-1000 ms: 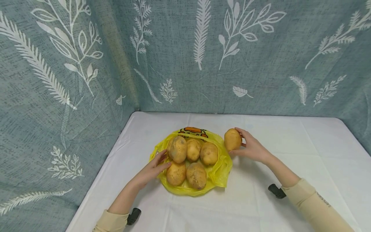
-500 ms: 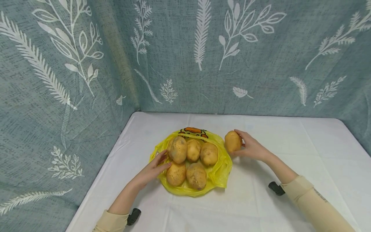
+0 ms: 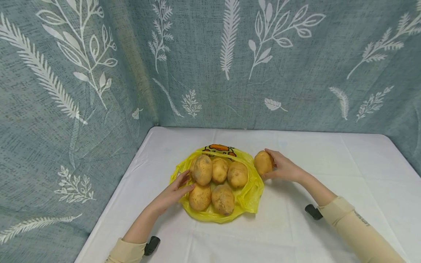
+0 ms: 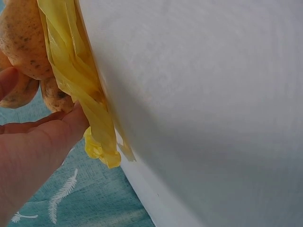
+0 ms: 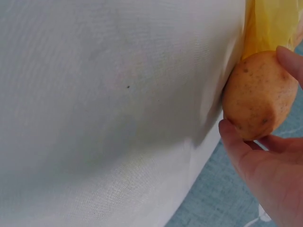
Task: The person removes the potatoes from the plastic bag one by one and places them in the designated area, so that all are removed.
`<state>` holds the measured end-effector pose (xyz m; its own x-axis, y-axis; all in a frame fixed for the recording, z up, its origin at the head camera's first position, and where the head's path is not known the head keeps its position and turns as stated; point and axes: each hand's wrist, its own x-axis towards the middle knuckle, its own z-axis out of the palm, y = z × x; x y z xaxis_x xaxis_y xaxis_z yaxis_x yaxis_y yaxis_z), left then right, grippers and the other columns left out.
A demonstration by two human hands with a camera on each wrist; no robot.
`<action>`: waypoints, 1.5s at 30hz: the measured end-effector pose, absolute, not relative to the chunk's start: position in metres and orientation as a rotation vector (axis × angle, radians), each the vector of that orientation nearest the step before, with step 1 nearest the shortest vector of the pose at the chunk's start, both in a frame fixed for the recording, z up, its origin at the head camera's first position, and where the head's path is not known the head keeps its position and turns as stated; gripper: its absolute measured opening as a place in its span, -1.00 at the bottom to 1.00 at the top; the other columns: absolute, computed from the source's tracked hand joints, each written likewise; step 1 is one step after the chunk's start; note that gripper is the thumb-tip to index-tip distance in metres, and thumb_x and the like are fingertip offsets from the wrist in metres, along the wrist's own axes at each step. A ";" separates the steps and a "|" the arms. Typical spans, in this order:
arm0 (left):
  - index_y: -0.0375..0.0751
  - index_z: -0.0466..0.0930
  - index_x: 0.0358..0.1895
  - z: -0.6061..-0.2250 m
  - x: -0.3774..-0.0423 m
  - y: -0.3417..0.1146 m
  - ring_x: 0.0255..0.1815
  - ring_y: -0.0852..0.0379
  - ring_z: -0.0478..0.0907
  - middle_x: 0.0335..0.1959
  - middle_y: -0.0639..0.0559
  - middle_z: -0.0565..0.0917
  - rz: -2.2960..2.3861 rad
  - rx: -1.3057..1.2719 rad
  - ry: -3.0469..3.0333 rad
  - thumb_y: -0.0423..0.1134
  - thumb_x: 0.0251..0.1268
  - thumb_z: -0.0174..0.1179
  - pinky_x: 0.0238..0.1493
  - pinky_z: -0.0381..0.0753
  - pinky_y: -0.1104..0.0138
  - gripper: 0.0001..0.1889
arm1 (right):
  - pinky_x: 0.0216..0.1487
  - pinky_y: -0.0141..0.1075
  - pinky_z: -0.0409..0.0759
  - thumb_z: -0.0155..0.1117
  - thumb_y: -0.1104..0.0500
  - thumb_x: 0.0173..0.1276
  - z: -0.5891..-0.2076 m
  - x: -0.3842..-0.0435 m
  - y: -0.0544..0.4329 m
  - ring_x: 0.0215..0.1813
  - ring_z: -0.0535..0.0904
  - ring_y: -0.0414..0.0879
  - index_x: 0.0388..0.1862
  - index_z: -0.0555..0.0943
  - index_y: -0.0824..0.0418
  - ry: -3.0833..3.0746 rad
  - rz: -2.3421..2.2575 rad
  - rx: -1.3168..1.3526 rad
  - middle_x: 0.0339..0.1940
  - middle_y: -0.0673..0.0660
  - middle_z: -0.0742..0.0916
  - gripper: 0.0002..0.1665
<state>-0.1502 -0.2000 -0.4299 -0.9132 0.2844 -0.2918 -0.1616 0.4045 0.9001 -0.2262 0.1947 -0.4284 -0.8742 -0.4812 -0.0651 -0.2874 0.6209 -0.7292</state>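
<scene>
Head view: on the white-covered table [image 3: 230, 241], the right hand [image 3: 285, 168] has its thumb and fingers curled round a lone potato [image 3: 263, 163], just beside the right edge of a yellow plastic bag [image 3: 251, 199]. Six more potatoes [image 3: 223, 199] lie on the bag within its crumpled rim, one at the left partly hidden behind another. The left hand [image 3: 171, 193] is at the bag's left side, thumb and fingers spread apart; in the left wrist view its fingertips touch the yellow plastic. The right wrist view shows the lone potato against the table's surface. A blue-green curtain [image 3: 204, 54] with white leaf prints hangs behind.
</scene>
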 end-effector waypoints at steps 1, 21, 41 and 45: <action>-0.21 -0.16 0.57 -0.430 -0.150 -0.200 0.55 -0.22 -0.15 0.54 -0.31 -0.03 1.518 0.106 2.266 -0.06 0.46 0.08 0.45 -0.04 -0.09 -0.20 | 0.20 0.12 0.44 0.49 0.12 0.16 -0.428 -0.227 0.195 0.30 0.32 0.34 0.49 -0.02 0.54 2.586 -1.097 -0.623 0.40 0.55 0.24 0.16; -0.18 -0.16 0.57 -0.427 -0.149 -0.200 0.56 -0.19 -0.17 0.55 -0.28 -0.04 1.524 0.134 2.256 -0.06 0.48 0.08 0.45 -0.04 -0.08 -0.21 | 0.24 0.17 0.38 0.49 0.09 0.19 -0.423 -0.227 0.197 0.37 0.22 0.38 0.50 -0.08 0.54 2.543 -1.116 -0.646 0.43 0.55 0.16 0.20; -0.20 -0.17 0.57 -0.425 -0.148 -0.199 0.56 -0.21 -0.17 0.55 -0.30 -0.05 1.513 0.122 2.257 -0.06 0.48 0.07 0.45 -0.02 -0.09 -0.21 | 0.29 0.25 0.26 0.41 0.07 0.27 -0.409 -0.218 0.194 0.40 0.11 0.42 0.53 0.01 0.40 2.651 -1.145 -0.637 0.49 0.46 0.13 0.07; -0.19 -0.17 0.57 -0.425 -0.148 -0.199 0.56 -0.20 -0.17 0.55 -0.30 -0.05 1.510 0.116 2.257 -0.05 0.48 0.07 0.45 -0.03 -0.09 -0.20 | 0.32 0.21 0.25 0.41 0.12 0.27 -0.407 -0.217 0.190 0.43 0.08 0.39 0.53 0.03 0.39 2.663 -1.181 -0.651 0.49 0.43 0.15 0.03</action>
<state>-0.1484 -0.1992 -0.4248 -0.9079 0.2965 -0.2963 -0.1607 0.4066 0.8993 -0.2168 0.1897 -0.4075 -0.8933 -0.4484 0.0318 -0.3246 0.5944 -0.7357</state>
